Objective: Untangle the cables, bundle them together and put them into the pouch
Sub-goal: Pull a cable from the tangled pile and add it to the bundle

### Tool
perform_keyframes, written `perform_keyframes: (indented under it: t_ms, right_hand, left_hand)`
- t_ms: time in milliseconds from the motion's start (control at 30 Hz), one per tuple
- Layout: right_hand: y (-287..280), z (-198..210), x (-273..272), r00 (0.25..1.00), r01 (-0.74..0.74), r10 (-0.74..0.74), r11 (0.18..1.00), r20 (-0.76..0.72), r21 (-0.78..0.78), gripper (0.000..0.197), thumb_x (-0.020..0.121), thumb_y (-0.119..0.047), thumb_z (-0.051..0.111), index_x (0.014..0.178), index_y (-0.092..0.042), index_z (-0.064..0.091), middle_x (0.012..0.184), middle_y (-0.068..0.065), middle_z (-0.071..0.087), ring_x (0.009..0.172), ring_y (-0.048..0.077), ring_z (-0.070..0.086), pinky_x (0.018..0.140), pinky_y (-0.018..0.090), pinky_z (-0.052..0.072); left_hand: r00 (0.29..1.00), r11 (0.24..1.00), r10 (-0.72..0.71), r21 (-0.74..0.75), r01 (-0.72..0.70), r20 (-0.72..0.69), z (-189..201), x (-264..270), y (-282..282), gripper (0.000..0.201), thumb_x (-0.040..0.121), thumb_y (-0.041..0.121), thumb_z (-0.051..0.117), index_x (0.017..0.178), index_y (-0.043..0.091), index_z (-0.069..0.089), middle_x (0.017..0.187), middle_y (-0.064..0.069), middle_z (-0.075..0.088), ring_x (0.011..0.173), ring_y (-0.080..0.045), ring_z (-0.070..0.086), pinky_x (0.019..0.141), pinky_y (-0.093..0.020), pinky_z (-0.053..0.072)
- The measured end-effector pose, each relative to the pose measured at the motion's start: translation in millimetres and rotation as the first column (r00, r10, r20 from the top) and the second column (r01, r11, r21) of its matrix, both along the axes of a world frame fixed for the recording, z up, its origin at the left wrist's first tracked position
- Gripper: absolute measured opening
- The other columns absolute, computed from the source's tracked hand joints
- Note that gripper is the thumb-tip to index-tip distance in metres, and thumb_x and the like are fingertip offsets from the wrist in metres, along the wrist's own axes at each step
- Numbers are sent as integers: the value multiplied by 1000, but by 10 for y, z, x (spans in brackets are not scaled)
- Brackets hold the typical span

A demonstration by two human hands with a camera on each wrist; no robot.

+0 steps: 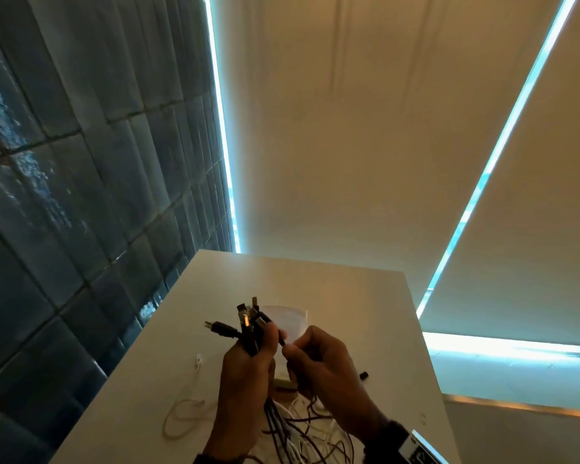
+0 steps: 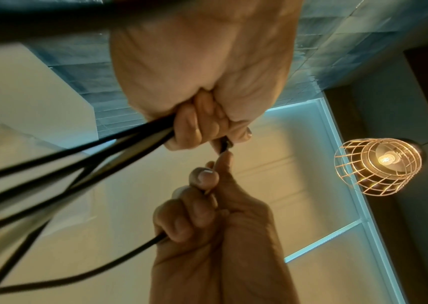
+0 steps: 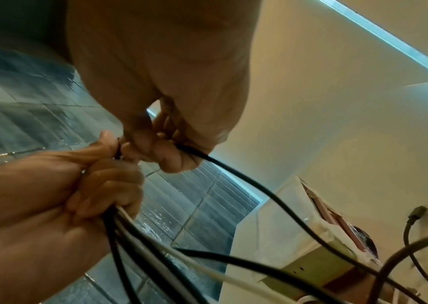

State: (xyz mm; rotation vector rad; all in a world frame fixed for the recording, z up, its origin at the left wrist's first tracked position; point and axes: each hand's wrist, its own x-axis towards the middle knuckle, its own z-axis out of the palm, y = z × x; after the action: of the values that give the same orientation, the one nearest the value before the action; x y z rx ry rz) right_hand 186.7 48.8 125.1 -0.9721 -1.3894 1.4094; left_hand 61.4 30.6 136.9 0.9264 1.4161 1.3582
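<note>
Left hand (image 1: 248, 360) fists a bunch of black and white cables (image 1: 248, 329) above the white desk (image 1: 148, 380), right hand (image 1: 318, 360) pinching one thin black cable (image 3: 233, 176).

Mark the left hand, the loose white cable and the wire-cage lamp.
left hand (image 1: 245, 366): head view, back of the hand.
white cable (image 1: 181, 405): head view, its loop on the table.
wire-cage lamp (image 2: 379, 166): left wrist view, cage front.

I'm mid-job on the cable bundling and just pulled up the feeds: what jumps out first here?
The left hand grips a fistful of black cables, plug ends fanned upward, above the near part of the white table. Right beside it, the right hand pinches a single black cable. Below both hands lies a loose tangle of black and white cables, and a caged pendant lamp glows in the left wrist view.
</note>
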Motion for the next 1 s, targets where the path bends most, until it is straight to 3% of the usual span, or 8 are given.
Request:
perform_keyframes:
  t_ms: [67,167,267,400,567,700,833,1000]
  right_hand:
    - [-26,14,-32,1000,4,-4,1000,-9,-2,31,89,-24,64,91,6,56,64,3,61,50,6,51,47,18,41]
    - [-59,14,-37,1000,-17,17,1000,-26,-12,29,91,-17,61,96,11,56,71,3,64,56,4,57,51,16,44]
    - [-99,-5,-14,995,-96,96,995,-7,-36,13,93,-2,56,92,11,57,66,-3,64,57,1,59,55,13,46]
    - [-178,43,-38,993,-121,121,992,2,-43,10,92,2,55,91,11,58,57,-7,62,53,0,60,53,11,48]
    - [-196,70,-36,994,-96,95,995,-53,-17,12,94,3,52,91,13,58,63,4,51,51,0,55,54,13,49]
    - [-220,43,-40,993,-117,117,993,-21,4,15,95,3,50,93,15,60,66,-6,64,61,2,63,60,14,51]
    - [-203,-14,-65,990,-132,133,991,37,-23,20,97,-1,48,98,10,66,80,-5,73,75,6,69,68,18,53]
    - [-145,-225,-107,969,-120,116,993,217,4,28,97,-9,54,70,-9,62,62,-10,56,60,0,52,63,16,43]
  left_hand:
    - [997,998,-70,-2,70,11,6,6,-9,37,80,48,54,95,17,70,62,-9,58,57,-26,57,46,-19,45]
    - [987,986,-163,-33,163,16,27,-26,1,41,76,50,53,91,16,70,86,-5,73,77,-19,71,58,-30,57]
    - [993,993,-117,-23,116,-34,55,-128,21,51,74,59,49,80,12,67,54,3,55,50,-17,54,52,-32,49]
    - [997,995,-76,-64,75,-14,75,-175,19,55,74,65,45,65,11,54,45,4,34,41,-10,29,46,-25,23]
    - [978,982,-183,-26,187,103,136,-166,-55,37,92,42,48,75,9,54,48,5,32,44,-10,27,46,-25,24]
    - [987,987,-159,-1,159,19,83,-187,-56,34,96,36,44,83,8,58,49,4,39,47,-11,37,47,-26,34]
    - [987,995,-101,10,101,129,115,-182,-94,40,98,33,42,82,1,60,79,-18,64,76,-28,63,71,-41,54]
    - [917,995,-1,95,-41,400,195,-230,-112,37,101,25,40,68,10,44,53,-1,29,45,-14,29,54,-33,34]
